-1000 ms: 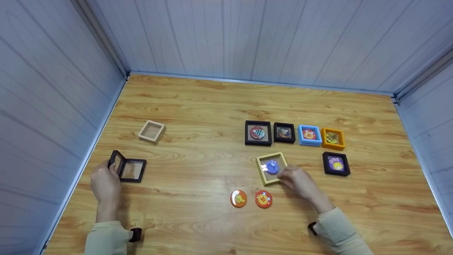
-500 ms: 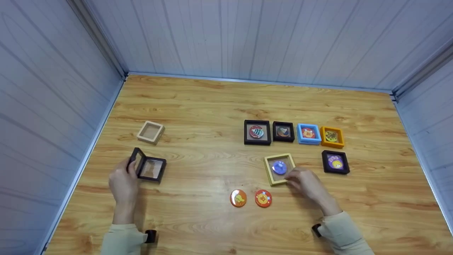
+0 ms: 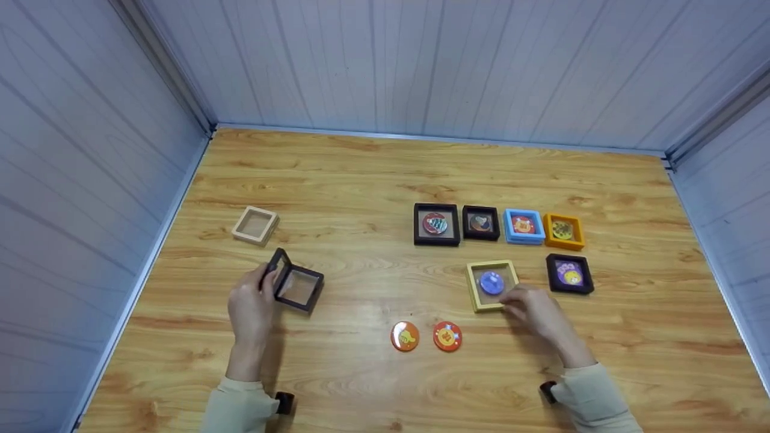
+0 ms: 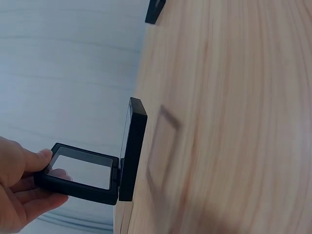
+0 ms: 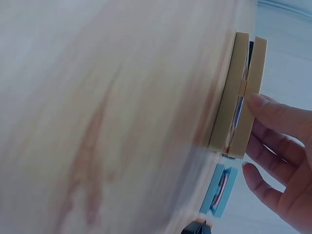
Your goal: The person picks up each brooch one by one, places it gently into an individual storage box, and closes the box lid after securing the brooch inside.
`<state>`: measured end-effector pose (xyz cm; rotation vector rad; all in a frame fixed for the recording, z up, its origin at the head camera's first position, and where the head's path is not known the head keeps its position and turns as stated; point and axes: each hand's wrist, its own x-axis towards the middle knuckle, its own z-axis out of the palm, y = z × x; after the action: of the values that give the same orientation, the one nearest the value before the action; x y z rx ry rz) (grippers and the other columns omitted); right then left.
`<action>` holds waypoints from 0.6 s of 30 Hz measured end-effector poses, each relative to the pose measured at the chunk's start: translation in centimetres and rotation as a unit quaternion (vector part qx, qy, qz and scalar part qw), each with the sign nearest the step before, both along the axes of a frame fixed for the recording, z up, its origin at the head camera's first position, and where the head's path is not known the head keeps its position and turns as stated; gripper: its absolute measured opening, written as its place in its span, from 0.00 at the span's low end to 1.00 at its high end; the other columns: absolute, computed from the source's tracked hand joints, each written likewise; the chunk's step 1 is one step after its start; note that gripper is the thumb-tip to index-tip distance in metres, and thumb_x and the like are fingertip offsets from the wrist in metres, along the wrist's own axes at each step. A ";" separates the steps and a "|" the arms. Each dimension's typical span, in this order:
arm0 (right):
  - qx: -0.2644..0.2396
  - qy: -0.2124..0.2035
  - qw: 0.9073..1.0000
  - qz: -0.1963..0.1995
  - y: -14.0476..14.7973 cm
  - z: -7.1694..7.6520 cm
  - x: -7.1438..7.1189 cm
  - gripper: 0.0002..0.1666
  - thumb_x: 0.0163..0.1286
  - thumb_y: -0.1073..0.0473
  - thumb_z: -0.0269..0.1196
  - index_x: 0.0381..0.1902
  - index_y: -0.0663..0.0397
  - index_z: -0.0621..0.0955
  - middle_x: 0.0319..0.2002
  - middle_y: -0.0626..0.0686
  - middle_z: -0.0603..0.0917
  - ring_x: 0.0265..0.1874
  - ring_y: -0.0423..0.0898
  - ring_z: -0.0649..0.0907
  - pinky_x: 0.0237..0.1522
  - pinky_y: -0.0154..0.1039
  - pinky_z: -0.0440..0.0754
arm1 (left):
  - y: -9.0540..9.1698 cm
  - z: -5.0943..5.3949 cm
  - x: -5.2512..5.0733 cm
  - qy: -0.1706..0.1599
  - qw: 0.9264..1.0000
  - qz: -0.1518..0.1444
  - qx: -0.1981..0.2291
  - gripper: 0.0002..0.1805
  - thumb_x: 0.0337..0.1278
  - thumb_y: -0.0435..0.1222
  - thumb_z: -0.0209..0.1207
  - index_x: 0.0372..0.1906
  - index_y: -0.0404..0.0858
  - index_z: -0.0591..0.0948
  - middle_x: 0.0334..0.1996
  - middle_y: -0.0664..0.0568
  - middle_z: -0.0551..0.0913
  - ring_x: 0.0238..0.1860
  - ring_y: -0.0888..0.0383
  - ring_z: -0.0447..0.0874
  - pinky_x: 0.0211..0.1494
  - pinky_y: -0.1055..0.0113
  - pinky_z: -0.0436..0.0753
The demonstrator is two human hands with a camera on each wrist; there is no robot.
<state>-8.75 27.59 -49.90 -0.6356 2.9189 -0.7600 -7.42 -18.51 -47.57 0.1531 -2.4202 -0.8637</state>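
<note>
In the head view my left hand (image 3: 249, 310) pinches one leaf of a black hinged display frame (image 3: 300, 287), whose two clear-windowed halves stand apart at an angle. The left wrist view shows thumb and fingers on the edge of this black display frame (image 4: 132, 151); no badge shows inside. My right hand (image 3: 541, 314) grips the near right corner of a yellow display frame (image 3: 473, 290). A purple round badge (image 3: 491, 282) sits inside it. From the right wrist, the two halves of the yellow display frame (image 5: 228, 97) lie together with a narrow gap.
An orange badge (image 3: 405, 336) and a red badge (image 3: 447, 336) lie near the middle front. Framed badges in black, blue (image 3: 524, 227) and orange (image 3: 564, 231) stand in a back row, with another black frame (image 3: 569, 274) at right. A beige frame (image 3: 255, 225) sits at left.
My left hand has moved right with the black display frame held apart. My right hand has shifted right with the yellow display frame, turning it straighter. The loose badges stay put.
</note>
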 end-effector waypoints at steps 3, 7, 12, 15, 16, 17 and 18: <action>-0.006 -0.010 1.000 -0.010 0.5 0.1 0.0 0.08 0.52 0.71 0.64 0.30 0.54 0.83 0.30 0.49 0.82 0.31 0.47 0.80 0.35 0.43 0.78 | 0.9 0.0 -0.1 0.008 1.000 -0.015 0.002 0.09 0.48 0.26 0.60 0.35 0.23 0.79 0.28 0.34 0.80 0.29 0.41 0.79 0.31 0.52 0.78; -0.016 0.003 1.000 -0.016 1.2 0.2 0.0 0.09 0.51 0.72 0.64 0.29 0.56 0.83 0.29 0.50 0.82 0.31 0.48 0.81 0.35 0.43 0.79 | 1.9 0.1 -0.2 0.014 0.999 -0.036 0.003 0.10 0.47 0.27 0.60 0.35 0.23 0.80 0.28 0.35 0.80 0.30 0.42 0.80 0.31 0.52 0.78; -0.024 0.029 0.999 -0.015 1.9 0.1 0.0 0.08 0.50 0.72 0.65 0.29 0.57 0.83 0.28 0.51 0.82 0.30 0.48 0.81 0.34 0.43 0.78 | 3.3 0.3 -0.4 0.010 0.998 -0.058 0.008 0.10 0.48 0.28 0.60 0.35 0.23 0.80 0.28 0.37 0.80 0.30 0.44 0.80 0.32 0.54 0.78; -0.020 0.046 0.999 -0.018 2.2 0.0 0.0 0.07 0.49 0.71 0.65 0.28 0.57 0.84 0.27 0.50 0.82 0.29 0.47 0.80 0.33 0.43 0.78 | 4.0 0.3 -0.6 0.006 0.998 -0.069 0.008 0.10 0.48 0.29 0.61 0.35 0.24 0.80 0.28 0.38 0.81 0.30 0.45 0.80 0.32 0.55 0.78; -0.020 0.049 0.998 -0.020 2.3 0.0 0.0 0.08 0.49 0.71 0.66 0.28 0.57 0.84 0.27 0.50 0.82 0.29 0.47 0.80 0.33 0.44 0.78 | 4.2 0.3 -0.6 0.005 0.997 -0.072 0.007 0.10 0.48 0.29 0.61 0.36 0.25 0.80 0.28 0.38 0.81 0.30 0.45 0.80 0.32 0.55 0.78; -0.020 0.053 0.998 -0.022 2.5 0.0 0.0 0.08 0.49 0.72 0.66 0.28 0.57 0.84 0.27 0.50 0.81 0.29 0.47 0.80 0.33 0.44 0.78 | 4.4 0.3 -0.7 0.003 0.997 -0.075 0.008 0.10 0.48 0.29 0.61 0.36 0.25 0.80 0.28 0.39 0.81 0.30 0.46 0.80 0.32 0.55 0.78; -0.020 0.057 0.998 -0.023 2.6 0.0 0.0 0.08 0.49 0.72 0.66 0.28 0.58 0.84 0.26 0.50 0.81 0.28 0.48 0.80 0.33 0.44 0.77 | 4.7 0.3 -0.8 0.002 0.997 -0.077 0.008 0.10 0.48 0.30 0.61 0.35 0.26 0.80 0.28 0.39 0.81 0.30 0.46 0.80 0.32 0.55 0.78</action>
<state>-8.78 30.16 -49.90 -0.6369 3.0396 -0.8148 -8.19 -13.85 -47.28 -0.0297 -2.4473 -0.9513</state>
